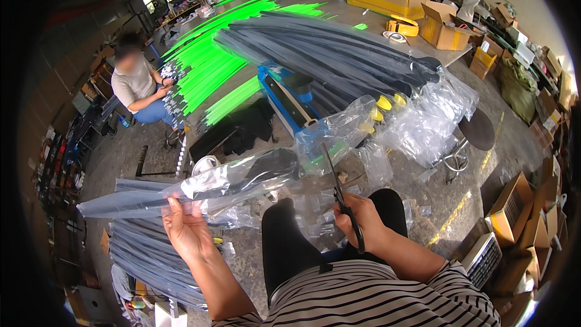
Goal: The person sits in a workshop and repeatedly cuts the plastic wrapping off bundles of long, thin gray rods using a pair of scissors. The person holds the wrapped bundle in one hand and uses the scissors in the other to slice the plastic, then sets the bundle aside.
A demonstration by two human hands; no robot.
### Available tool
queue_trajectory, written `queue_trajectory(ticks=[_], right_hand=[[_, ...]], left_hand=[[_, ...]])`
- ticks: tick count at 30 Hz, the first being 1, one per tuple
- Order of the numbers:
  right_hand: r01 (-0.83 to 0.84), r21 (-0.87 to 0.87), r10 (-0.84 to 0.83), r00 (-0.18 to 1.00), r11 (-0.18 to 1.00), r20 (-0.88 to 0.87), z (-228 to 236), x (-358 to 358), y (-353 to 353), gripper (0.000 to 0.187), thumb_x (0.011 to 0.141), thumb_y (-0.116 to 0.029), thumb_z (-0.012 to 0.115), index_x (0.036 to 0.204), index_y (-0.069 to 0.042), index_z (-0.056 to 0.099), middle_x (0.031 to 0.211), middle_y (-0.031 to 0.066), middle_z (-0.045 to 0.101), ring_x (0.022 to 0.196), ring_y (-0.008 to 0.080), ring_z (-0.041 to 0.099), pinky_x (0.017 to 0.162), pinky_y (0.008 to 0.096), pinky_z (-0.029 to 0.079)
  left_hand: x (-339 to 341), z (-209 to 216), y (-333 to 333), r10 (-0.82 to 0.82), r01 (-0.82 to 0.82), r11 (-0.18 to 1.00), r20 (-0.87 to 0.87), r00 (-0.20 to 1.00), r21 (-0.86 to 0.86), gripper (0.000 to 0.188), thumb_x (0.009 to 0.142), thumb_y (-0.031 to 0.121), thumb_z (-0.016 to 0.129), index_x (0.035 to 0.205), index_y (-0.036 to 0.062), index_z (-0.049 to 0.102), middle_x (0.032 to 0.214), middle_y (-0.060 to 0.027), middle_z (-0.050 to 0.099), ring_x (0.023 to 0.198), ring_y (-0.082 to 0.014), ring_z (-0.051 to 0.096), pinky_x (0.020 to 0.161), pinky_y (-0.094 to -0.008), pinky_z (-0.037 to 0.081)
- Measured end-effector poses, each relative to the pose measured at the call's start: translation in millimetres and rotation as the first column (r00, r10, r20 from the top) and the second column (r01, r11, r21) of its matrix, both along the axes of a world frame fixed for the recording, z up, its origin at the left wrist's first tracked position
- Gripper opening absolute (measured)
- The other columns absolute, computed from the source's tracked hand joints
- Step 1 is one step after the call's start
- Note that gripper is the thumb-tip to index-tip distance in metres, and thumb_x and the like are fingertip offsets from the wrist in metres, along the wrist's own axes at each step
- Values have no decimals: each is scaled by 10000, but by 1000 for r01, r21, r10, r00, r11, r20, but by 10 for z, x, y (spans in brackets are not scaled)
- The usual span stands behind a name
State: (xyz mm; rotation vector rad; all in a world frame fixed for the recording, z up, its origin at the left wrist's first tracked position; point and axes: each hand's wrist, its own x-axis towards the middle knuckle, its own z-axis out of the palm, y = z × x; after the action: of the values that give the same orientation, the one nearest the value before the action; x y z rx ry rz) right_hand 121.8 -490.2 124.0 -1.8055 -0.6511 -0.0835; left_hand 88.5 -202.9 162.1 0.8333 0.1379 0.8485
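My left hand (184,230) pinches a long clear plastic sleeve (236,178) with something dark and long inside it. The sleeve runs from the far left across to the middle, where its end lies by more clear film. A pair of scissors (340,195) with dark handles is in my right hand (362,223), blades pointing up and away from me, near the loose film. Below my left hand lies a pile of similar plastic-wrapped lengths (148,260). What exactly is wrapped in the sleeve I cannot make out.
Ahead, a blue machine (290,106) stands beside a large heap of wrapped dark lengths (327,54). Bright green rods (212,63) lie further left, with a seated person (136,82) next to them. Crumpled clear bags (423,124) and cardboard boxes (445,27) are on the right.
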Motion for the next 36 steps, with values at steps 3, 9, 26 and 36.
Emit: queue_trajectory(ticks=[3, 9, 26, 36], right_hand=[[45, -14, -45, 998, 999, 36, -47, -6, -3, 429, 759, -352, 594, 604, 19, 444, 590, 175, 443, 554, 382, 456, 487, 408, 353], [50, -47, -49, 999, 998, 25, -119, -5, -30, 479, 743, -413, 597, 609, 16, 433, 589, 170, 431, 545, 379, 451, 480, 407, 349], [34, -68, -35, 999, 997, -6, 16, 4, -54, 452, 757, -374, 588, 618, 29, 438, 625, 195, 437, 585, 400, 460, 506, 416, 360], [28, -56, -24, 998, 998, 61, 61, 4, -59, 504, 759, -445, 561, 647, 31, 440, 638, 193, 432, 567, 396, 453, 497, 409, 362]], left_hand=[[-3, 21, -15, 13, -13, 1000, 5, 1000, 1, 122, 832, 94, 538, 924, 17, 516, 885, -73, 582, 759, -140, 587, 616, -269, 524], [-13, 81, -69, 12, -12, 1000, 19, 1000, 11, 113, 831, 82, 536, 914, 11, 505, 879, -85, 583, 772, -153, 593, 612, -275, 531], [-58, 61, -64, -13, 12, 999, 42, 999, 34, 100, 828, 53, 526, 907, -2, 502, 865, -103, 594, 767, -183, 603, 643, -348, 549], [-106, 56, -71, 4, -5, 999, 24, 1000, 33, 124, 818, 59, 544, 925, 2, 519, 861, -94, 597, 730, -158, 600, 581, -304, 548]])
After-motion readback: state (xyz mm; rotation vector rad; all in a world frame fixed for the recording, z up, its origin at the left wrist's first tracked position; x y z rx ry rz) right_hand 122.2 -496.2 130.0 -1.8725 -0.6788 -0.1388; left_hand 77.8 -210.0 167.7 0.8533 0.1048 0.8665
